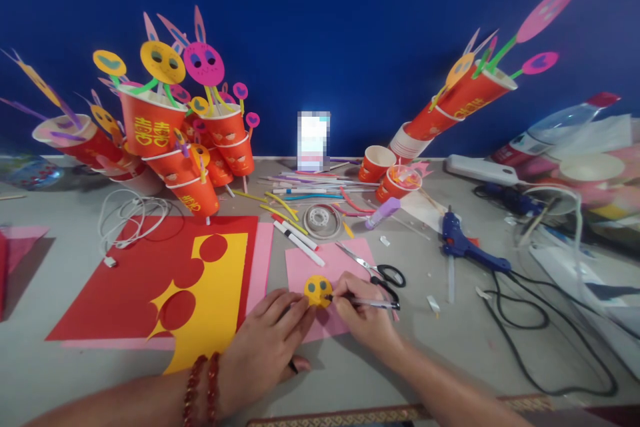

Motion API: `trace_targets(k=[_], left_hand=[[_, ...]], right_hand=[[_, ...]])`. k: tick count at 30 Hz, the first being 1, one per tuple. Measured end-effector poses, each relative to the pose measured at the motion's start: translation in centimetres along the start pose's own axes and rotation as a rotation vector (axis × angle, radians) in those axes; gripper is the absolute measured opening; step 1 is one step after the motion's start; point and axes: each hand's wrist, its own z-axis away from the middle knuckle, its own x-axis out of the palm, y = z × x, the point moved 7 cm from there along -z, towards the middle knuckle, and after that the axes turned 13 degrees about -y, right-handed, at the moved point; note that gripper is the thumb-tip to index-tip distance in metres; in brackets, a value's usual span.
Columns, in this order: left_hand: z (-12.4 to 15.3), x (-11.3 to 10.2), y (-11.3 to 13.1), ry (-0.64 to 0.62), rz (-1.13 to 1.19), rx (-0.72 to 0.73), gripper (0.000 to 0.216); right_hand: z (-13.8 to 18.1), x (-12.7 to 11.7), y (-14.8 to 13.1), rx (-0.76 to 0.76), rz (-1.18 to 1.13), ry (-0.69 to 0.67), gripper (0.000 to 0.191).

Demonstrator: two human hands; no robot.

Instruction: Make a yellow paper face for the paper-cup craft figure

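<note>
A small yellow paper disc (315, 295) with two grey-blue eye spots lies on a pink paper sheet (305, 260). My left hand (273, 333) rests flat, its fingertips touching the disc's lower left edge. Something dark shows under that hand near the thumb; I cannot make out what it is. In my right hand (365, 313) is a pen (375, 303) with a clear barrel and dark end, its tip at the disc's right side. Just beyond the right hand lie black-handled scissors (373, 267). Two white markers (300, 243) lie behind the disc.
Red paper (115, 287) and cut yellow paper (215, 307) lie left. Red paper cups (155, 120) with paper faces stand behind them; a leaning cup stack (450, 107) is at right. A blue glue gun (470, 247) trails its black cord. Tape (320, 217) and pipe cleaners (285, 207) lie mid-table.
</note>
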Motion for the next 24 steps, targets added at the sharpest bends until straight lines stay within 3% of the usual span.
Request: trace_targets(k=[16,24], left_hand=[[0.1,-0.2,0.1,0.031,-0.019,0.006,0.068],[0.0,0.0,0.0,0.011,-0.006,-0.004,0.067]], right_hand=[[-0.1,-0.4,-0.3,-0.020,-0.034,0.047,0.017],[0.0,-0.9,0.4,0.037,-0.226,0.148,0.010]])
